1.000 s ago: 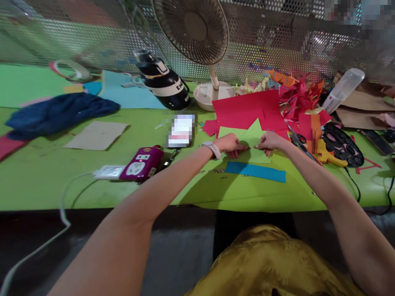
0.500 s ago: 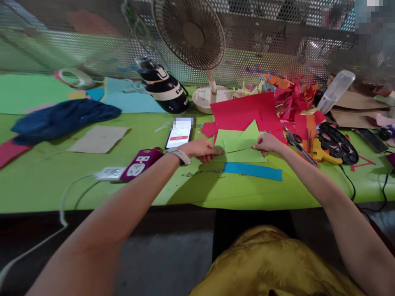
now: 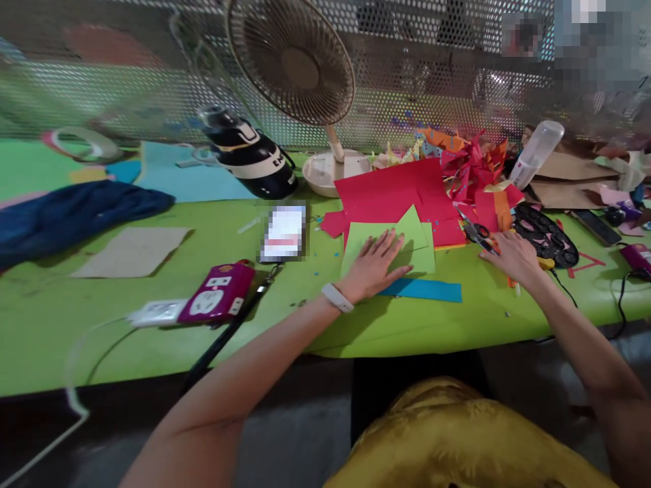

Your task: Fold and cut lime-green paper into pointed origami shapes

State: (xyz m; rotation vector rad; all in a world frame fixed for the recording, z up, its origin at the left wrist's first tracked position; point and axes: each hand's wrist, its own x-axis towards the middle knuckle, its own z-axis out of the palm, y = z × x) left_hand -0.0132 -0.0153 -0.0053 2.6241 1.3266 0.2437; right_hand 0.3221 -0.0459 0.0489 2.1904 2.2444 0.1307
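My left hand (image 3: 373, 268) lies flat with its fingers spread on a folded light-green sheet of paper (image 3: 427, 263). One pointed flap of the sheet sticks up past the fingertips. A blue paper strip (image 3: 432, 290) lies just below, close to my left thumb. Over to the right, my right hand (image 3: 516, 257) is palm down at a pair of scissors (image 3: 477, 232), thumb and fingers apart around a long grey tool beside them. That hand covers most of a yellow-handled tool (image 3: 546, 263). Whether the fingers press on anything is hidden.
Red paper (image 3: 391, 193) and a heap of red scraps (image 3: 472, 163) lie behind. A fan (image 3: 300, 68), black bottle (image 3: 254, 163), phone (image 3: 285, 234) and purple power strip (image 3: 216, 295) stand or lie leftward. A black tray-like piece (image 3: 549, 234) sits right.
Both hands were pinching the edges of the green paper. My left hand has flattened onto it, while my right hand has let go and moved right to the scissors. The view has shifted slightly.
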